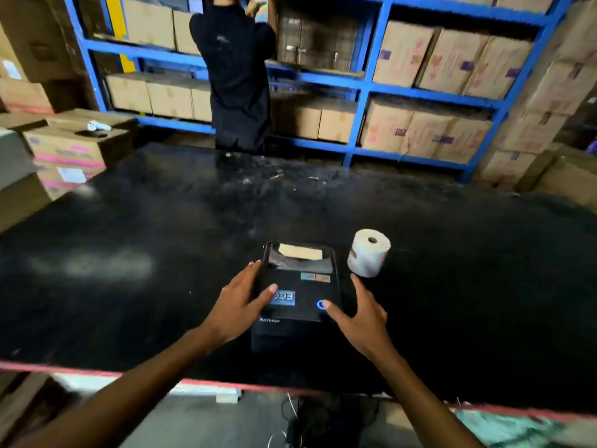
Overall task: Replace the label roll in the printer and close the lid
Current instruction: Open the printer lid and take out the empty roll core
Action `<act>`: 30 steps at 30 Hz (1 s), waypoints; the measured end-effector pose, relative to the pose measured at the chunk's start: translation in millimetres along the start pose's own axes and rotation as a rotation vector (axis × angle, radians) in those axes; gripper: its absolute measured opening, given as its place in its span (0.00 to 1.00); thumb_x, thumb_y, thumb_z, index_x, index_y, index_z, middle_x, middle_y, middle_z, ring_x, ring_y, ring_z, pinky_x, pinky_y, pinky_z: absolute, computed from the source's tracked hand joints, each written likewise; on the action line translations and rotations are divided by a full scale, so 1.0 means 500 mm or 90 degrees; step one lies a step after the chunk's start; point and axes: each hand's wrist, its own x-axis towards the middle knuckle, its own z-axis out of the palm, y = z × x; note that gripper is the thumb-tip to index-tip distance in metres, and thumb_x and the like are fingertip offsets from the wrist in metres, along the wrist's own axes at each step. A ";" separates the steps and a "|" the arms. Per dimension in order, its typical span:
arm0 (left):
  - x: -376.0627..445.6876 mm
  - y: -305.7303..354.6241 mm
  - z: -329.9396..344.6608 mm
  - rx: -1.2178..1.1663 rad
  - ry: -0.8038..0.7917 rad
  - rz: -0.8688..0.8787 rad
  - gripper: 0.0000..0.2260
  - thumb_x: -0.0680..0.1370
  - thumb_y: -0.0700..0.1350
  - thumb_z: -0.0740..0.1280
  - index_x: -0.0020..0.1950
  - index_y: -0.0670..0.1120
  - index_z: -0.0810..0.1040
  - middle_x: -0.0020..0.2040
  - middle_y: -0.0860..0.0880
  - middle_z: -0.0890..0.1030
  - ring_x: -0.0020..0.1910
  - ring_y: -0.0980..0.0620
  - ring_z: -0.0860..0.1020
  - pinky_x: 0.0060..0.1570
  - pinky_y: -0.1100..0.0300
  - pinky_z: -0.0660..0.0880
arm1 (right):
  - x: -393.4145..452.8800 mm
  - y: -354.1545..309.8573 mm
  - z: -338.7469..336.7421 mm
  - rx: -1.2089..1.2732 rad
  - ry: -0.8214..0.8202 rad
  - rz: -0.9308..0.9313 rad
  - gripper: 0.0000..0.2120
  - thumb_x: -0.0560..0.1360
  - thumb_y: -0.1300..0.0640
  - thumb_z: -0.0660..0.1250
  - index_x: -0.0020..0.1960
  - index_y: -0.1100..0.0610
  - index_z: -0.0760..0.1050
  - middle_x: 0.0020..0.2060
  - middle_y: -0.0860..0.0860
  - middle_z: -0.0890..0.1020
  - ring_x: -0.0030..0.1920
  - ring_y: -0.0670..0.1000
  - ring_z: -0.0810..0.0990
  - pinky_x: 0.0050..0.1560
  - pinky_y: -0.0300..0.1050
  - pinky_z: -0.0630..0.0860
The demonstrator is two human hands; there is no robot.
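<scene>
A small black label printer (298, 287) sits near the front of a black table (161, 240), its lid down, a blue light glowing on top. A white label roll (368, 253) stands on end just right of the printer's far corner. My left hand (240, 303) rests on the printer's left side, fingers spread, thumb on the top near a blue sticker. My right hand (357, 313) hovers at the printer's right side, fingers apart, thumb tip by the blue light. Neither hand holds anything.
A person in dark clothes (237, 72) stands beyond the table's far edge, facing blue shelving (365, 82) filled with cardboard boxes. Stacked boxes (68, 150) flank the table on the left and right. Cables (290, 415) hang below the table's red front edge.
</scene>
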 end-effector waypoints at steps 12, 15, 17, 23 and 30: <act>-0.049 -0.061 0.081 -0.288 0.013 -0.259 0.28 0.78 0.63 0.55 0.75 0.55 0.58 0.75 0.49 0.66 0.68 0.54 0.66 0.69 0.59 0.59 | -0.074 0.040 0.109 0.358 0.067 0.079 0.15 0.73 0.48 0.68 0.56 0.54 0.80 0.50 0.48 0.84 0.54 0.46 0.81 0.58 0.45 0.76; -0.057 -0.074 0.100 -0.315 0.012 -0.308 0.33 0.74 0.69 0.53 0.75 0.55 0.61 0.75 0.48 0.67 0.72 0.48 0.66 0.75 0.46 0.58 | -0.070 0.045 0.103 0.320 0.072 0.054 0.15 0.72 0.46 0.68 0.50 0.56 0.81 0.46 0.50 0.84 0.49 0.47 0.81 0.54 0.41 0.77; -0.058 -0.074 0.103 -0.325 0.020 -0.327 0.33 0.74 0.69 0.53 0.75 0.55 0.59 0.75 0.48 0.66 0.72 0.47 0.66 0.74 0.44 0.59 | -0.069 0.044 0.100 0.296 0.091 0.037 0.13 0.71 0.42 0.67 0.41 0.52 0.79 0.38 0.48 0.80 0.40 0.45 0.77 0.44 0.33 0.74; -0.063 -0.087 0.105 -0.379 0.012 -0.349 0.32 0.71 0.73 0.49 0.66 0.59 0.74 0.66 0.50 0.77 0.65 0.50 0.74 0.72 0.46 0.65 | -0.059 0.031 0.079 0.223 0.149 -0.017 0.17 0.70 0.45 0.68 0.25 0.46 0.67 0.24 0.45 0.71 0.27 0.41 0.69 0.31 0.29 0.66; -0.039 -0.124 0.080 -0.314 0.036 -0.331 0.25 0.79 0.62 0.51 0.61 0.49 0.79 0.60 0.45 0.82 0.60 0.50 0.79 0.70 0.49 0.68 | 0.115 -0.081 -0.027 0.185 0.156 0.114 0.33 0.62 0.29 0.67 0.30 0.62 0.74 0.26 0.49 0.77 0.30 0.47 0.74 0.36 0.42 0.72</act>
